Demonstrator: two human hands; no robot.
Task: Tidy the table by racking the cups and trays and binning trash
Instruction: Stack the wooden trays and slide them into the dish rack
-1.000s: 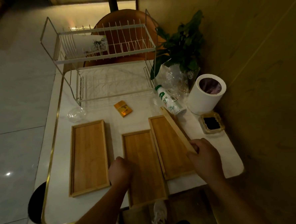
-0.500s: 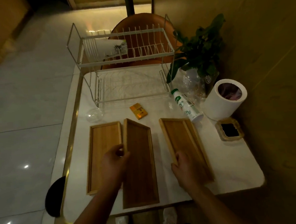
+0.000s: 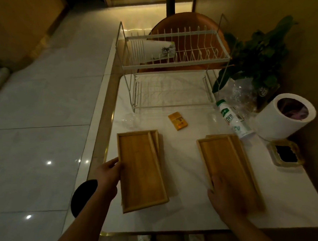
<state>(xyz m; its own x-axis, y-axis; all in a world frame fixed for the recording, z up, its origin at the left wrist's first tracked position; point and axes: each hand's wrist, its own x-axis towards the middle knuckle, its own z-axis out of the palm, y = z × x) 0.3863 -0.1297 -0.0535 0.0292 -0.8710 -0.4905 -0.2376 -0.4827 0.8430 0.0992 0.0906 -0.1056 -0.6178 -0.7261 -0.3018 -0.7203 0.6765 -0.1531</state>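
Dim, warm yellow light throughout.
A bright strip glows at the top; glints dot the glossy floor [image 3: 49, 162]; the right hand [image 3: 228, 196] is motion-blurred; corners fall dark and lines bow at the edges.

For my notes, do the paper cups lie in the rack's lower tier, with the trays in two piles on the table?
No: the head view shows the paper cups in the upper tier of the rack; the trays are in two piles on the table.

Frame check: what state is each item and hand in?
left trays, two stacked, offset
right trays, two stacked, skewed
paper cups, on side in rack's upper tier
bottle, capped, lying down
bin, open, lined
left hand, grips left trays' edge
right hand, on right trays, blurred
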